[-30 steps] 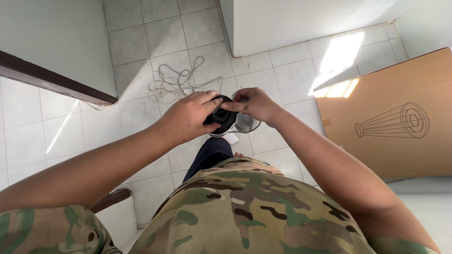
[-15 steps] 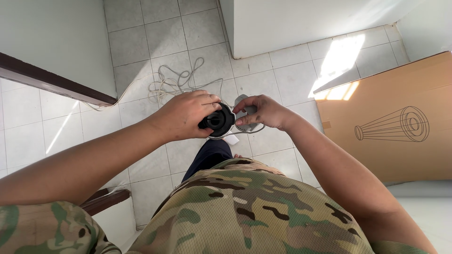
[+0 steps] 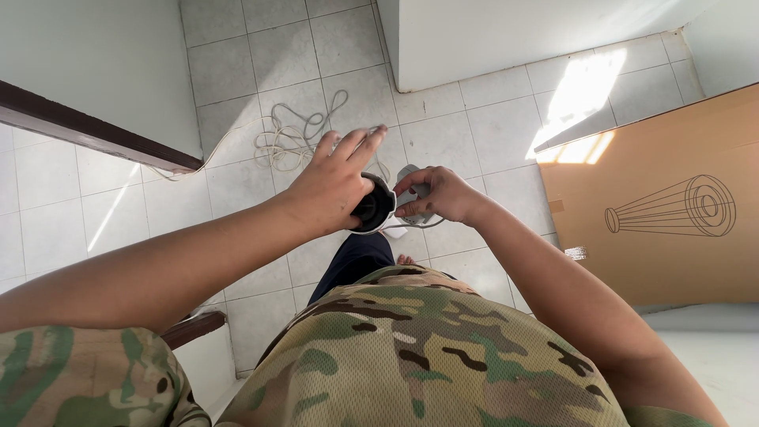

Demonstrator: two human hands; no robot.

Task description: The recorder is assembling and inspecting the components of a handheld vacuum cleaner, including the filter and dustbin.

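Left hand: the left hand [image 3: 332, 190] lies palm-down over a round black part [image 3: 373, 208] with a pale rim, fingers stretched out and spread rather than curled, so it presses or turns the part more than it grips it.
Right hand: the right hand [image 3: 436, 194] holds a grey plastic piece [image 3: 411, 198] just beside the black part, fingers closed around it, thumb on top.
Where the pieces are: both are held up in the air in front of the person's waist, above the tiled floor [image 3: 261, 55], touching or nearly touching each other; I cannot tell whether they are joined.
How far along: by my reading, the two pieces are brought together and being fitted; nothing shows that they are locked.
What is left: seating looks unfinished, and the tangled pale cord [image 3: 296, 138] on the floor lies loose, well apart from the hands.
Around: a flat cardboard box [image 3: 664, 205] with a line drawing leans at the right; a dark wooden rail [image 3: 95, 130] runs at the left.
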